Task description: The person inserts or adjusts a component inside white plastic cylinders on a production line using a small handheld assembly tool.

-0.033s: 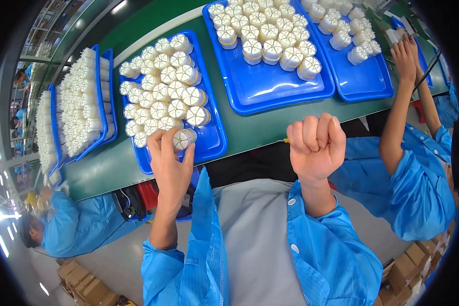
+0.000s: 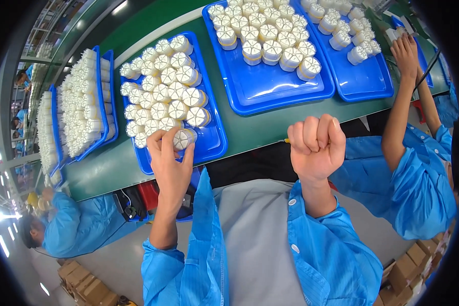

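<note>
At the near edge of a blue tray (image 2: pixel 217 138), my left hand (image 2: pixel 169 166) pinches a white cylindrical part (image 2: pixel 184 139) between thumb and fingers. Its round end is split into wedge-like segments by thin ribs. Several similar white cylinders (image 2: pixel 159 93), some showing a yellow band, stand packed in the same tray. My right hand (image 2: pixel 317 145) is closed in a fist above the table's near edge. From the left side of this fist a thin tool with a yellow end (image 2: pixel 286 141) pokes out; the rest of it is hidden by the fingers.
Blue trays with more white cylinders stand at the far middle (image 2: pixel 280 97) and far right (image 2: pixel 364 89) of the green table (image 2: pixel 260 122). Tilted trays of white parts (image 2: pixel 101 94) are at the left. Co-workers sit at both sides: a blue sleeve (image 2: pixel 418 191) right, another (image 2: pixel 81 224) left.
</note>
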Demonstrator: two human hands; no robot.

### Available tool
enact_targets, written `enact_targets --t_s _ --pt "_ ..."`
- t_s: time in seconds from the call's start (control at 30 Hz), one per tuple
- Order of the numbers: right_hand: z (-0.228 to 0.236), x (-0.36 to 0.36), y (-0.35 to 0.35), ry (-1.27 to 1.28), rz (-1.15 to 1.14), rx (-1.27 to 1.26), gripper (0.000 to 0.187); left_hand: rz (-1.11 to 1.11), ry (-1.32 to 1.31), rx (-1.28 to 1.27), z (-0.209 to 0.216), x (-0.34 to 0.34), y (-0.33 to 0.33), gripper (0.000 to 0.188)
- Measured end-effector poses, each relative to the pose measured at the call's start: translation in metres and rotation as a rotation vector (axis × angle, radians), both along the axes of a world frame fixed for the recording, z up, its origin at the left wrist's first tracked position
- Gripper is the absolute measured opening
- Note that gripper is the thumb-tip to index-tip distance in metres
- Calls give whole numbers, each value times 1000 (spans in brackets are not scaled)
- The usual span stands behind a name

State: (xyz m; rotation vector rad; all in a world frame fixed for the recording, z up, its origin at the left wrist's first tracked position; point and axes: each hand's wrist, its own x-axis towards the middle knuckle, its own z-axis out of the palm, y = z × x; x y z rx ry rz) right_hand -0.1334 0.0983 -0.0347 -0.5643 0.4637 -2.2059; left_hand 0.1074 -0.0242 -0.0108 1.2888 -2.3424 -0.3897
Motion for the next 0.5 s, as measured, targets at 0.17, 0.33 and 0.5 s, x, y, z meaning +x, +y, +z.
enact_targets --t_s 0.17,0.33,0.5 --pt "-11 2 4 -36 -55 58 43 -15 145 -62 -14 -6 -3 54" --pt "-30 -3 4 -46 -102 88 45 57 78 -143 0 -25 9 61" --pt "-50 -7 5 46 -178 164 46 -367 284 -223 23 -117 21 53"
